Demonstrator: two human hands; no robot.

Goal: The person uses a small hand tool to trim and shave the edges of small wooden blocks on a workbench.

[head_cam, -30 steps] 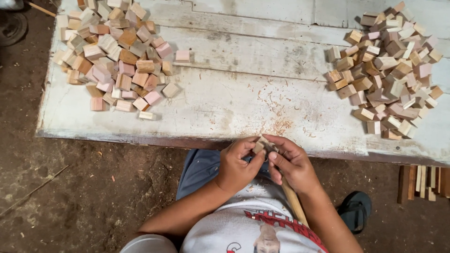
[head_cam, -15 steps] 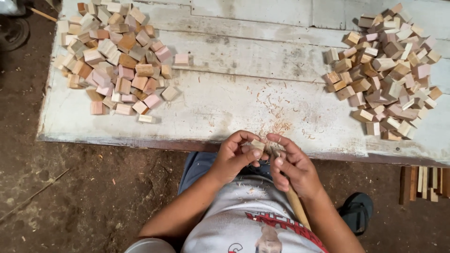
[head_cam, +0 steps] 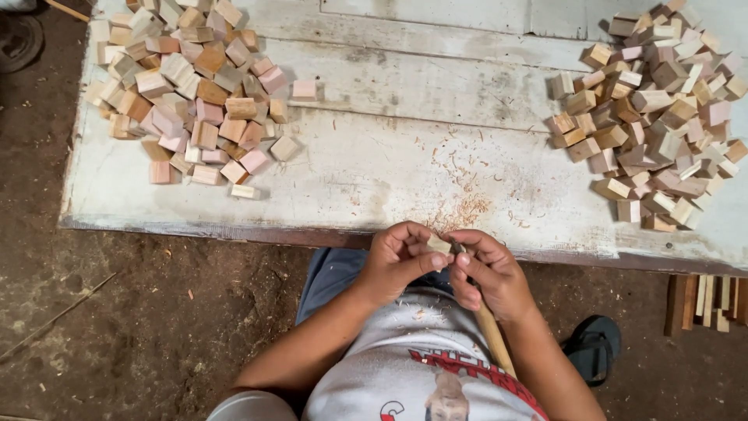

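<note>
While my left hand [head_cam: 397, 261] pinches a small wood block [head_cam: 439, 244] between thumb and fingertips, my right hand [head_cam: 487, 273] is curled shut around a tool [head_cam: 492, 337] with a long pale wooden handle. The tip of the tool is hidden behind my fingers, so I cannot tell its shape. It meets the block right where my two hands touch.

That block sits in the air just over the near edge of the board [head_cam: 374, 164], above my lap. It looks light and hard, with flat sides and sharp corners. I think it is dry and not slippery, but it is so little that it could pop out of a loose pinch. The best place to hold it is on two flat sides across from each other, low down, so the top stays free for the tool.

On the board just past my hands lie thin curly shavings [head_cam: 460, 206]. A few more are stuck to my shirt [head_cam: 405, 366].

Farther out, well apart from my hands, are two heaps of the same kind of blocks. The left pile [head_cam: 187, 86] has tan and pink ones, with some loose ones at its edge. The right pile [head_cam: 662, 109] is packed more tightly.

Below the board is bare dirt ground [head_cam: 140, 312]. Some thin wood strips [head_cam: 713, 300] lie by the right edge, and a dark sandal [head_cam: 592, 347] is beside my right arm.
</note>
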